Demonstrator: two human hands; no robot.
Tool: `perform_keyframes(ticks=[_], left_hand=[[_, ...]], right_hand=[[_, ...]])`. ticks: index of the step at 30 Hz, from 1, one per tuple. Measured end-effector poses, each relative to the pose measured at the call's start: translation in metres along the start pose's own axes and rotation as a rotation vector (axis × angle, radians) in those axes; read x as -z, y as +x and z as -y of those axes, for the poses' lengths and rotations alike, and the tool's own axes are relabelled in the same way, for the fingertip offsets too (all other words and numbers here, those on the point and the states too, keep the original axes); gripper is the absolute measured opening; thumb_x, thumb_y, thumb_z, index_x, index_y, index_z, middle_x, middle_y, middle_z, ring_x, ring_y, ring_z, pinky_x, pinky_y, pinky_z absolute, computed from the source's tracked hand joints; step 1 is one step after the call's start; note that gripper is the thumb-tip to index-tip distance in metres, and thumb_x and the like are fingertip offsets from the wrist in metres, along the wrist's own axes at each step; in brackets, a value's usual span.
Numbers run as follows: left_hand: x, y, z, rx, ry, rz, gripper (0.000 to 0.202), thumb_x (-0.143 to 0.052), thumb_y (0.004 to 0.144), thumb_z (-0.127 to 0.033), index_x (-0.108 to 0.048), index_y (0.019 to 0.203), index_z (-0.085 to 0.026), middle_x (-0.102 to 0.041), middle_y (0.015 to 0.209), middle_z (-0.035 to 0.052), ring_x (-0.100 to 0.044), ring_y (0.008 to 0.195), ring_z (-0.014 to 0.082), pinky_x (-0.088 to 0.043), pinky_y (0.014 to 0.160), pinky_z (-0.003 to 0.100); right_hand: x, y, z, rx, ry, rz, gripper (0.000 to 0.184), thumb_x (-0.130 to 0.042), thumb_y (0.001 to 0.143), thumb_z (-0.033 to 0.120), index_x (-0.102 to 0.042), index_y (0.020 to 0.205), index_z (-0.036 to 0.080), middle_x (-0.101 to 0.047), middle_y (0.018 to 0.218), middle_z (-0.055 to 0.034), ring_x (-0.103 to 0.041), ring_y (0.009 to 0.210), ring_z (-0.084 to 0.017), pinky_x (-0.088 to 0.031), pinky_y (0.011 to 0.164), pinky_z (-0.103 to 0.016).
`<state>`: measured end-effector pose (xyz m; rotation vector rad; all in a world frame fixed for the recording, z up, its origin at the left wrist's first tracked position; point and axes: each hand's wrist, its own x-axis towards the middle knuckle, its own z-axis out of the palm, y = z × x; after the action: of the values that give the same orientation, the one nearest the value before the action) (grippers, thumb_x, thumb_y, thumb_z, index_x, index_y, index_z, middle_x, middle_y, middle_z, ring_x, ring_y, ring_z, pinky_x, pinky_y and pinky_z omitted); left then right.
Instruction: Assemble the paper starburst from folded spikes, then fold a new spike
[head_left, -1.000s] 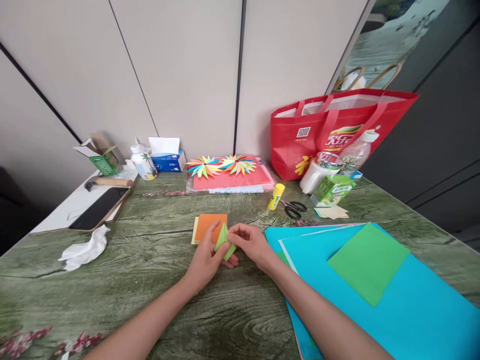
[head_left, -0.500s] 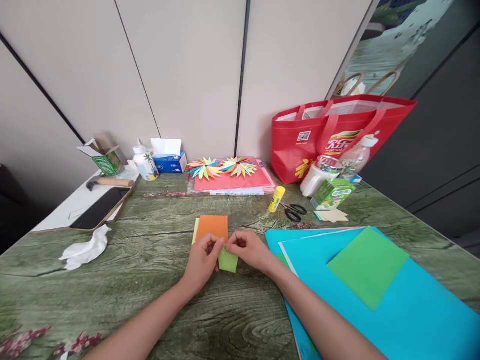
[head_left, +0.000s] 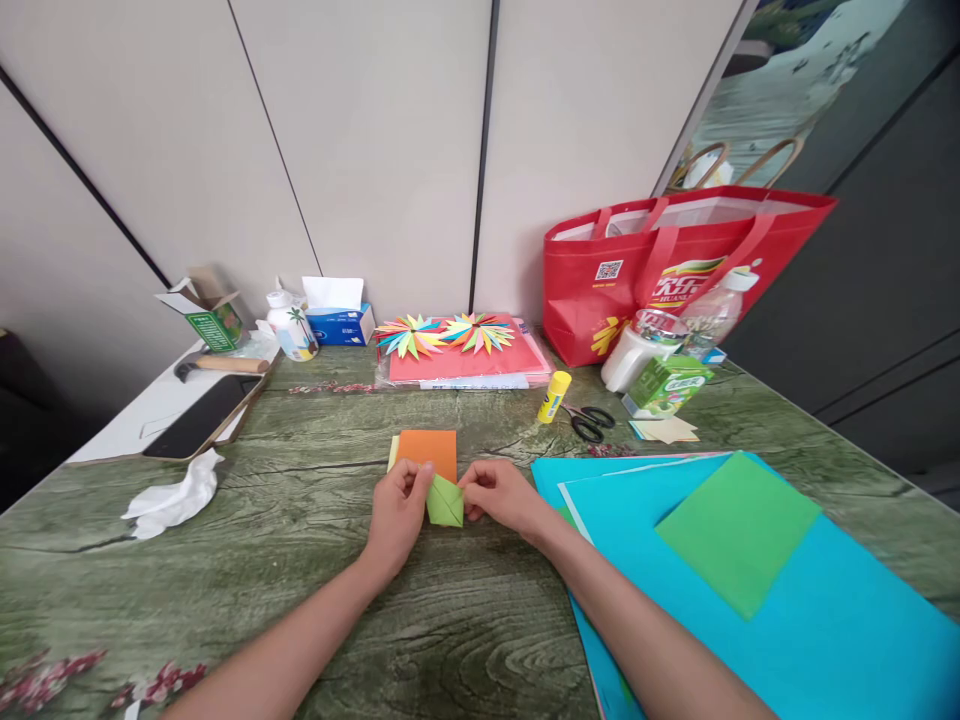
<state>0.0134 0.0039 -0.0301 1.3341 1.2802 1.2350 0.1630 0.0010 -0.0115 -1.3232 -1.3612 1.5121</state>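
Note:
A small folded piece of light green paper (head_left: 446, 505), creased along its face, is held upright between my two hands. My left hand (head_left: 397, 508) pinches its left edge with thumb and forefinger. At its right edge, the fingertips of my right hand (head_left: 499, 492) are closed on the paper. Just behind it lies a stack of small paper sheets, an orange sheet (head_left: 427, 452) on top and a pale yellow sheet (head_left: 394, 452) showing at the left.
Large blue sheets (head_left: 810, 620) with a green square (head_left: 739, 535) cover the right side. Beyond are a yellow glue stick (head_left: 553, 397), scissors (head_left: 590, 422) and a red bag (head_left: 600, 290). Paper stars (head_left: 477, 333) lie at the back; a crumpled tissue (head_left: 172, 497) and phone (head_left: 199, 418) are left.
My hands have moved apart a little, and the green paper has turned so its creased face shows. The paper has shifted slightly to the left and up.

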Motion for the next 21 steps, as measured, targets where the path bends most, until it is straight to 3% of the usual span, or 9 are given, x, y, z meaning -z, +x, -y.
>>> perform_keyframes(ticks=[6, 11, 15, 21], left_hand=[[-0.001, -0.003, -0.003, 0.072, -0.113, 0.013, 0.028, -0.054, 0.075, -0.041, -0.043, 0.062, -0.018, -0.044, 0.049, -0.0063, -0.043, 0.041, 0.0091, -0.035, 0.037, 0.019], [0.001, -0.004, -0.007, 0.010, -0.093, 0.006, 0.028, -0.055, 0.074, -0.038, -0.044, 0.059, -0.017, -0.044, 0.050, -0.0056, -0.039, 0.045, 0.0072, -0.034, 0.041, 0.017], [0.004, -0.001, -0.012, -0.024, -0.075, -0.003, 0.030, -0.057, 0.074, -0.037, -0.043, 0.057, -0.017, -0.041, 0.050, -0.0058, -0.037, 0.046, 0.0063, -0.032, 0.042, 0.016], [-0.002, -0.005, -0.013, 0.147, -0.176, 0.091, 0.029, -0.056, 0.073, -0.043, -0.046, 0.063, -0.018, -0.046, 0.050, -0.0059, -0.045, 0.041, 0.0088, -0.039, 0.033, 0.019]], right_hand=[[0.001, 0.000, -0.002, -0.014, -0.002, 0.013, 0.009, -0.046, 0.063, 0.015, -0.052, 0.055, 0.016, -0.054, 0.047, 0.0035, -0.051, 0.043, -0.007, -0.044, 0.046, -0.018], [0.001, -0.001, 0.000, -0.002, 0.040, 0.029, 0.006, -0.049, 0.064, 0.016, -0.051, 0.058, 0.016, -0.054, 0.050, 0.0040, -0.052, 0.047, -0.007, -0.045, 0.050, -0.018], [0.000, -0.003, 0.003, 0.020, 0.091, 0.073, 0.013, -0.055, 0.069, 0.028, -0.053, 0.064, 0.016, -0.054, 0.056, 0.0039, -0.054, 0.052, -0.008, -0.046, 0.052, -0.019], [-0.002, -0.003, 0.001, 0.087, 0.065, 0.064, 0.019, -0.060, 0.068, 0.035, -0.055, 0.065, 0.016, -0.054, 0.059, 0.0032, -0.051, 0.051, -0.008, -0.044, 0.049, -0.020]])
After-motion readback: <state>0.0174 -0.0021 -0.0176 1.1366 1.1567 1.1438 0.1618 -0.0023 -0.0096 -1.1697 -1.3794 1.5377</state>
